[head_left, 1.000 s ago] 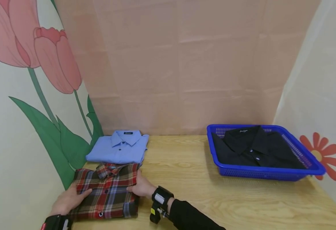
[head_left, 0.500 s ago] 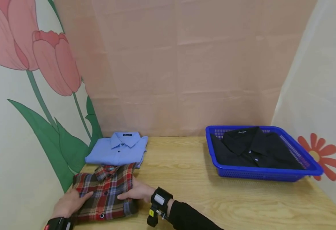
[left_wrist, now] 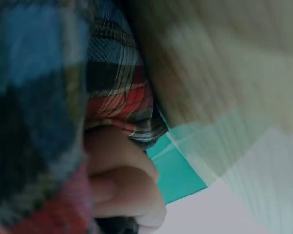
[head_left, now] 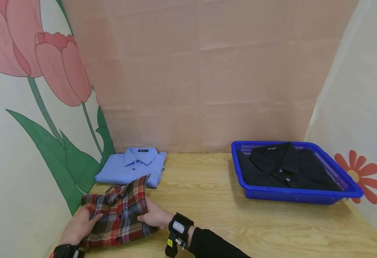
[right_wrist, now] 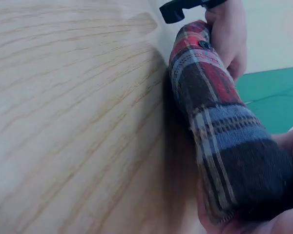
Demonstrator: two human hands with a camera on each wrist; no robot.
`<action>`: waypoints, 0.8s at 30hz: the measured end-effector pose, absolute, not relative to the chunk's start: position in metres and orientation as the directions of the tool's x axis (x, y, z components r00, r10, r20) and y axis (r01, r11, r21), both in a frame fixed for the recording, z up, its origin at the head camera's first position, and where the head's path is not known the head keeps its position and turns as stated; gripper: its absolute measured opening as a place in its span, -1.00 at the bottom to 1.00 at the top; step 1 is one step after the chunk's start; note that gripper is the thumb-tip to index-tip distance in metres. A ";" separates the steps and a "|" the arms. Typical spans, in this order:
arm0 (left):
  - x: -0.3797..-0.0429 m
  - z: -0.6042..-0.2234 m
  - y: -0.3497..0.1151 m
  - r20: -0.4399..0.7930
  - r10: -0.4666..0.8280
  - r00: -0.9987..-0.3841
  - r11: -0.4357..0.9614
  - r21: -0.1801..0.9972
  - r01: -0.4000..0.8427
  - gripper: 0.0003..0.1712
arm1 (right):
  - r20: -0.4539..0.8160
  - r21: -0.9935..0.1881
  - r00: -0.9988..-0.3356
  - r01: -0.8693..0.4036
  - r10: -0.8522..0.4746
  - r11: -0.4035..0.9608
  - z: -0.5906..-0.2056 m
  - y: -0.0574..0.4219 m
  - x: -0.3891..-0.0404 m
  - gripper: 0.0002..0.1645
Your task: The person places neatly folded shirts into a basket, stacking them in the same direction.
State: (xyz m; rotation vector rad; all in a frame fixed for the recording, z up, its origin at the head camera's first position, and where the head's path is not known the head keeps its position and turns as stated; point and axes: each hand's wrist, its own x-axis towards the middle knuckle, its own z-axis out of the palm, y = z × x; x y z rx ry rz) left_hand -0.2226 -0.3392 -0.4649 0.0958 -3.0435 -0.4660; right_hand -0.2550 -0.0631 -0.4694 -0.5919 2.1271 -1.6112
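A folded plaid shirt in red, dark and blue lies between my two hands at the lower left of the head view. My left hand grips its left side, thumb on top; the left wrist view shows the curled fingers at the cloth. On the right side my right hand holds the edge with its thumb on top and its other fingers underneath. That side is raised and tilted, its collar end bent up. In the right wrist view the shirt's folded edge stands a little above the table.
Just behind lies a folded light blue shirt. A blue plastic basket with a folded black shirt in it stands at the right. The wooden table meets a tulip-painted wall on the left.
The plaid shirt's right side has been lifted and shifted left by my right hand, uncovering more of the blue shirt's front edge. My left hand has barely moved. The basket stays put.
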 end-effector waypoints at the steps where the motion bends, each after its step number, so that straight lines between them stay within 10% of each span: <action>1: -0.223 -0.464 -0.338 0.068 -0.071 -0.995 0.952 0.302 -0.047 -0.31 | -0.041 -0.963 -0.829 -0.116 -0.558 0.243 -0.468 -0.063 -0.255 -0.06; 11: -0.218 -0.449 -0.323 0.036 -0.327 -0.944 0.852 0.443 -0.278 -0.21 | 0.188 -0.849 -0.831 -0.406 -0.524 0.339 -0.459 -0.055 -0.257 -0.19; 24: -0.229 -0.433 -0.300 0.173 -0.271 -0.947 0.859 0.488 -0.157 -0.32 | 0.276 -0.835 -0.815 -0.465 -0.509 0.293 -0.452 -0.024 -0.276 -0.24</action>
